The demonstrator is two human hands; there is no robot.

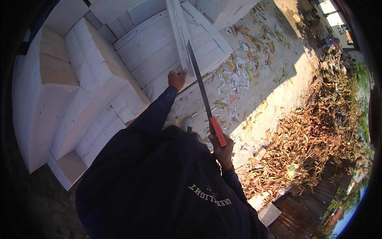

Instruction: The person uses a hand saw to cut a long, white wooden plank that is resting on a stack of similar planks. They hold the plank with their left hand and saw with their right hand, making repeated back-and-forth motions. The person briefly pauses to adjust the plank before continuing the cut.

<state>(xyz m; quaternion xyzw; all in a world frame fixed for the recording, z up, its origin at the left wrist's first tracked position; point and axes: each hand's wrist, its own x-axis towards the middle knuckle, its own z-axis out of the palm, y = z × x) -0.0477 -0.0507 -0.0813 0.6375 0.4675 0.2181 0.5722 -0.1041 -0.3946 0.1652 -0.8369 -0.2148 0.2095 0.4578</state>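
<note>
My right hand (223, 152) is closed around the red handle of a handsaw (203, 91). Its long dark blade points up and away, with the tip over the right side of a long narrow white strip (179, 36). Whether the teeth touch the strip cannot be told. My left hand (177, 79) is closed at the near end of that strip, its thumb and fingers against the left edge. Beneath the strip lies a low platform of white slabs (153, 51), and a second white strip (209, 27) rests along its right side.
Large white blocks (93, 79) are stacked on the left, with more at the back. White offcuts (234, 85) and leaves litter the ground right of the platform. A heap of dry brown leaves (306, 139) and a rusty corrugated sheet (302, 215) lie farther right.
</note>
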